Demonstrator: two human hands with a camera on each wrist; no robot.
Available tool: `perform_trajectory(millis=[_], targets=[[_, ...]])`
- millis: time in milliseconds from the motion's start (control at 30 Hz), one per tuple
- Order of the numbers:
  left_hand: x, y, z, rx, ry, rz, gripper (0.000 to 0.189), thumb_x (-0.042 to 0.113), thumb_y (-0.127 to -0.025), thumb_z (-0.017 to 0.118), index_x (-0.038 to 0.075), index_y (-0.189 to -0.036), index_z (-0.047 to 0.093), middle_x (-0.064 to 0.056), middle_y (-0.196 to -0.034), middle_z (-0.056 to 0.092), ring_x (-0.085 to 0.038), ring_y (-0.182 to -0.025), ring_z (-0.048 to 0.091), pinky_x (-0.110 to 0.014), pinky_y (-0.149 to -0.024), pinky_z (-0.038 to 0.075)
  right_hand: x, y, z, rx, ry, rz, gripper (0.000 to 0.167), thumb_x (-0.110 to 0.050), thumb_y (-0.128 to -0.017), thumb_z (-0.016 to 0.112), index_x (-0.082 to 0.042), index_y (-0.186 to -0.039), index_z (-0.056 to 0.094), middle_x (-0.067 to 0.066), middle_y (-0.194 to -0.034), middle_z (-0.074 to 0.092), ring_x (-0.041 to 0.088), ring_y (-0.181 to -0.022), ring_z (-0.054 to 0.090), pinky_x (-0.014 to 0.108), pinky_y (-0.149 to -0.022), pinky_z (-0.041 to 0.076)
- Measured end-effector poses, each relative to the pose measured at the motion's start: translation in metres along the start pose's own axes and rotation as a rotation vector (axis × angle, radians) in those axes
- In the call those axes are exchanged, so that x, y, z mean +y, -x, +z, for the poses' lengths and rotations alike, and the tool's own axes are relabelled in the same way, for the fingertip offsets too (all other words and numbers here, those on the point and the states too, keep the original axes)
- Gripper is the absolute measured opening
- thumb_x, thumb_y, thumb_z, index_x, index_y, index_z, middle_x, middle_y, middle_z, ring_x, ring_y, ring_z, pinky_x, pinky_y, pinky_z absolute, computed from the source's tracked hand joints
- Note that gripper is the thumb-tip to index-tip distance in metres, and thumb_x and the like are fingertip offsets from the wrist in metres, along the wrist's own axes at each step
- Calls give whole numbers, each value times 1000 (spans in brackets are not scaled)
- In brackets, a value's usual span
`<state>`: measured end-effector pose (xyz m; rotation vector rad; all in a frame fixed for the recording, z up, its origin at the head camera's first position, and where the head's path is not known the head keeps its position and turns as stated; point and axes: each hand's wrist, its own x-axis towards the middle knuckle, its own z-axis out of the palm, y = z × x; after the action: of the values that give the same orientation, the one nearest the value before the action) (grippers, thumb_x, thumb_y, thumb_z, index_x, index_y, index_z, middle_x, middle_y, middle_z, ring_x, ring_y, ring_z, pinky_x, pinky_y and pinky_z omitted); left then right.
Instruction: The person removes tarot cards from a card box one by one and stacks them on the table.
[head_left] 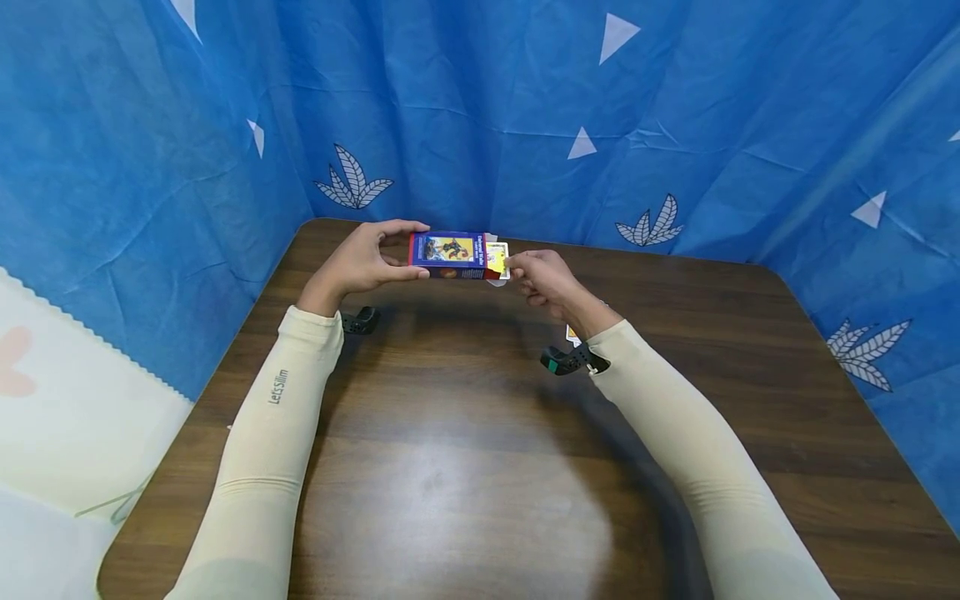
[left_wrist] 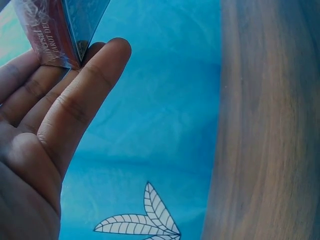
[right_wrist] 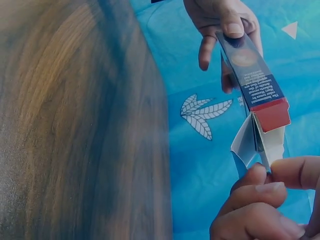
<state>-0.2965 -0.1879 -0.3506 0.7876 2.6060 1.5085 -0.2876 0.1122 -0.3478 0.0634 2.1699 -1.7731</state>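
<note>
A blue and red tarot card box (head_left: 442, 265) is held up above the far part of the table, its printed face toward the head camera. My left hand (head_left: 363, 260) grips the box by its left end, thumb below and fingers above. At the right end the flaps (right_wrist: 244, 140) stand open, and a yellow-faced card (head_left: 497, 257) sticks partway out. My right hand (head_left: 543, 279) pinches the card's outer edge between thumb and index finger. How many cards lie inside the box is hidden.
A brown wooden table (head_left: 435, 400) spreads below both arms. Under the right wrist lies a small printed card (head_left: 572, 335), partly covered. A blue curtain (head_left: 487, 108) hangs along the table's back and right sides, with a pale cloth (head_left: 75, 400) at left.
</note>
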Motion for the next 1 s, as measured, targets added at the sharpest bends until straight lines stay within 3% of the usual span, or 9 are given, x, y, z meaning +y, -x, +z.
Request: perform_trajectory(millis=[167,300,633,867,1000], targets=[[-2,-1,0,9,3,-2,65,25,-77,86,15,-135,59,-10,-134,57,-25,-116,60,-23,-80,59,1,1,-1,17,-6,-11,31,-24,-100,49,-4,-123,55,0,-77,65,9,-50,49,20,-39,25],[-3,-1,0,14,8,-7,65,24,-77,86,14,-135,58,-10,-135,57,-26,-116,60,-22,-80,59,3,2,-2,14,-17,-14,33,-28,-105,45,-6,-129,51,3,-79,72,10,-47,47,21,-38,25],[-2,0,0,19,-14,-23,67,26,-78,85,12,-138,56,-11,-137,55,-28,-117,59,-26,-82,59,5,6,2,42,-70,-35,32,-31,-97,63,-9,-119,56,0,-76,69,9,-46,45,21,-38,24],[-2,0,0,18,-20,-23,66,26,-78,85,14,-137,57,-9,-137,55,-26,-118,58,-27,-83,59,8,7,2,127,-56,-79,35,-31,-97,63,-4,-120,59,5,-99,62,8,-52,50,20,-41,28],[-2,0,0,18,-20,-16,66,26,-78,85,16,-137,57,-9,-137,56,-26,-118,58,-28,-84,59,11,7,0,175,-87,-121,36,-29,-98,61,-2,-122,60,1,-93,62,8,-53,50,19,-41,29]])
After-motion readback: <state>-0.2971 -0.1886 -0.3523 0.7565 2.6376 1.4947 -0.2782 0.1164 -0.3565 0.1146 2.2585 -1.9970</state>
